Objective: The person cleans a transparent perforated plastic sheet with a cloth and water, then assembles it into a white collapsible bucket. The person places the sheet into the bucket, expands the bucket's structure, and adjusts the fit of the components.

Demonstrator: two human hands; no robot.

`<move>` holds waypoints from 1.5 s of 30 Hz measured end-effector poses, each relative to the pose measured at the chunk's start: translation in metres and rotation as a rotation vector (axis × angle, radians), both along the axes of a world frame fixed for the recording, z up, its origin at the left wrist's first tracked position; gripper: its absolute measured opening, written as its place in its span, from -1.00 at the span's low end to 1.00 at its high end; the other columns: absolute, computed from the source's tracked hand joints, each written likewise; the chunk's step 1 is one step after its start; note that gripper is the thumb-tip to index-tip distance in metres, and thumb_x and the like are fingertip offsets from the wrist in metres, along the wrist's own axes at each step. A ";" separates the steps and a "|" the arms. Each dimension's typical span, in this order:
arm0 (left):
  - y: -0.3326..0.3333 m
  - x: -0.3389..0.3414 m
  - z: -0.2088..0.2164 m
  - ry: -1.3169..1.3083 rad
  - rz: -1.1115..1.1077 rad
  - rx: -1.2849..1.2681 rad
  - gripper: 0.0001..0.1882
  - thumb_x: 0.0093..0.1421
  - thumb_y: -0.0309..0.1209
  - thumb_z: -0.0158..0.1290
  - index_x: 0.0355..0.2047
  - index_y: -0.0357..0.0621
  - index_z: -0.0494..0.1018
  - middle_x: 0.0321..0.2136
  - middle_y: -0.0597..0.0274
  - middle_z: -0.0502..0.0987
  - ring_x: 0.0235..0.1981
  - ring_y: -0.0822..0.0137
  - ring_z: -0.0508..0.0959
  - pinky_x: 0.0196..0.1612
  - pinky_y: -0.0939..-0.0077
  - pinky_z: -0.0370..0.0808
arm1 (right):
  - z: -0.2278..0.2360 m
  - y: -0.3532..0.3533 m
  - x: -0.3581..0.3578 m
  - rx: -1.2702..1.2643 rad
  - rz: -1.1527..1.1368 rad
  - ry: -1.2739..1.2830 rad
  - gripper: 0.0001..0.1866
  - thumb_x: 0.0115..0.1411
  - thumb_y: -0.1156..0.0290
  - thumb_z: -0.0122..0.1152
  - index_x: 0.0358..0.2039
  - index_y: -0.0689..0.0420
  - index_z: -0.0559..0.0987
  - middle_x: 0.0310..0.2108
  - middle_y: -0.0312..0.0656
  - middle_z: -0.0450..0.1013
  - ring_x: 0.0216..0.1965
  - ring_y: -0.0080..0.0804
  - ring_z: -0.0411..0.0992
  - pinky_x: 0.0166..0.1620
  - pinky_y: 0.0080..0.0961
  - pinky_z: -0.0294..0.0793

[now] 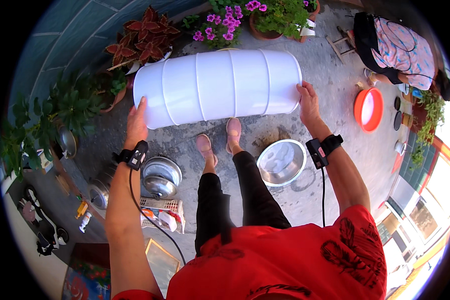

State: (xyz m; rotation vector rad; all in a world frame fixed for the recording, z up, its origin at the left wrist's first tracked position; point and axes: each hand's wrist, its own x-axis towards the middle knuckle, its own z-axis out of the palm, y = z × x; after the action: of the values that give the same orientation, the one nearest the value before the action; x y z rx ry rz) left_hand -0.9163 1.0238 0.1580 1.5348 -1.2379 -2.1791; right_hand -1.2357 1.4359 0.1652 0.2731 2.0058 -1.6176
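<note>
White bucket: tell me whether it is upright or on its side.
On its side: the white bucket is held level between the left hand and right hand, one at each end.

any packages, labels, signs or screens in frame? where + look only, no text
White slotted plastic crate: on the ground at lower left, below the steel pots; rectangular, white and orange packets inside.
Small bottle: on the ground left of the crate; white body, yellow and orange top part.
Colourful printed panel: bottom left edge; red, blue and green picture.
No screens or signs visible.
</note>
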 end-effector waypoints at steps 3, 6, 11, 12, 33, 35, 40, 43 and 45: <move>0.006 0.004 0.004 0.022 0.069 -0.015 -0.43 0.24 -0.19 0.19 0.15 -0.23 0.34 0.07 0.24 0.45 0.09 0.36 0.42 0.19 0.38 0.30 | 0.012 -0.002 0.004 -0.043 -0.020 0.009 -0.61 0.21 0.38 0.15 0.03 0.26 0.47 -0.17 -0.24 0.48 -0.12 -0.46 0.40 0.01 -0.54 0.34; 0.010 0.009 0.026 0.071 0.055 -0.005 -0.45 0.25 -0.19 0.17 0.15 -0.20 0.35 0.09 0.26 0.44 0.10 0.35 0.41 0.20 0.33 0.29 | 0.043 -0.007 0.001 -0.084 -0.036 0.020 -0.64 0.22 0.39 0.13 0.00 0.26 0.47 -0.17 -0.24 0.48 -0.13 -0.49 0.41 -0.01 -0.55 0.37; 0.007 0.017 0.093 0.121 0.117 -0.035 -0.43 0.24 -0.17 0.18 0.15 -0.21 0.34 0.09 0.22 0.44 0.11 0.29 0.40 0.21 0.24 0.27 | 0.128 -0.032 0.005 -0.105 0.004 0.191 -0.63 0.24 0.39 0.14 0.04 0.26 0.43 -0.15 -0.21 0.48 -0.16 -0.50 0.42 -0.05 -0.54 0.41; 0.004 0.020 0.109 0.128 0.127 -0.043 -0.42 0.24 -0.16 0.18 0.16 -0.21 0.33 0.10 0.22 0.43 0.13 0.28 0.39 0.22 0.21 0.27 | 0.149 -0.038 0.006 -0.119 0.034 0.232 -0.61 0.25 0.39 0.14 0.05 0.26 0.42 -0.15 -0.20 0.48 -0.16 -0.50 0.42 -0.06 -0.54 0.41; -0.018 0.080 0.327 0.209 0.136 -0.114 -0.22 0.22 -0.09 0.15 0.33 -0.13 0.10 0.30 0.14 0.21 0.30 0.12 0.20 0.36 0.00 0.08 | 0.355 -0.058 0.060 -0.073 0.051 0.913 -0.39 0.04 0.16 0.29 0.03 0.29 0.46 -0.17 0.07 0.41 -0.12 0.00 0.40 -0.03 -0.17 0.41; -0.021 0.088 0.319 0.231 0.124 -0.127 -0.23 0.22 -0.11 0.16 0.32 -0.12 0.11 0.31 0.16 0.20 0.30 0.14 0.20 0.37 0.04 0.06 | 0.349 -0.055 0.073 -0.113 0.033 0.835 -0.40 0.03 0.20 0.28 0.02 0.31 0.44 -0.15 0.08 0.39 -0.08 -0.01 0.35 0.01 -0.15 0.34; -0.025 0.102 0.306 0.165 0.086 -0.142 -0.24 0.30 -0.06 0.04 0.33 -0.22 0.04 0.31 0.07 0.17 0.30 0.11 0.20 0.36 0.06 0.12 | 0.341 -0.056 0.097 -0.072 0.007 0.826 -0.43 0.01 0.25 0.29 0.01 0.27 0.44 -0.15 0.06 0.38 -0.08 -0.01 0.33 0.02 -0.14 0.29; -0.015 0.103 0.305 0.130 0.099 -0.130 -0.24 0.30 -0.05 0.04 0.33 -0.22 0.05 0.31 0.07 0.18 0.29 0.10 0.21 0.36 0.06 0.12 | 0.341 -0.056 0.099 -0.068 0.023 0.801 -0.45 -0.01 0.28 0.29 0.00 0.24 0.44 -0.14 0.04 0.37 -0.08 0.00 0.33 0.02 -0.12 0.28; -0.013 0.103 0.303 0.105 0.101 -0.107 -0.25 0.29 -0.05 0.04 0.32 -0.22 0.06 0.30 0.09 0.19 0.29 0.11 0.21 0.35 0.05 0.13 | 0.335 -0.057 0.095 -0.047 0.024 0.785 -0.44 -0.01 0.27 0.30 0.00 0.24 0.44 -0.13 0.05 0.37 -0.07 0.00 0.33 0.01 -0.11 0.30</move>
State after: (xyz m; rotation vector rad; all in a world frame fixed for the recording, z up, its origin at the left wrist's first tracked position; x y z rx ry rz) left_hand -0.8129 1.0110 0.4607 1.3917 -1.1967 -2.0671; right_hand -1.1412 1.3787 0.4999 -0.4819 2.4880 -1.9384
